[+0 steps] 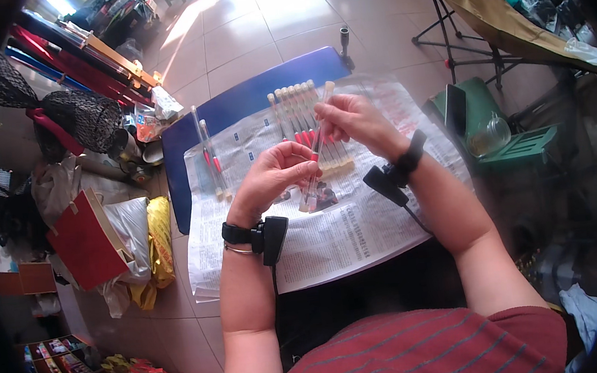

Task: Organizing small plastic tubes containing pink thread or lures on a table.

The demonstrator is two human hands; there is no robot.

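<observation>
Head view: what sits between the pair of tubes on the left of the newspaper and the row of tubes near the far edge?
Only bare newspaper lies between the pair of tubes and the row of tubes, as the head view shows.

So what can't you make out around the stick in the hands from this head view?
- Held stick: its middle is hidden by the left hand and right hand.
- Its lower tip: blurs into the newspaper print.
- Row of sticks: near ends hidden behind both hands; exact count too small to tell.
</observation>
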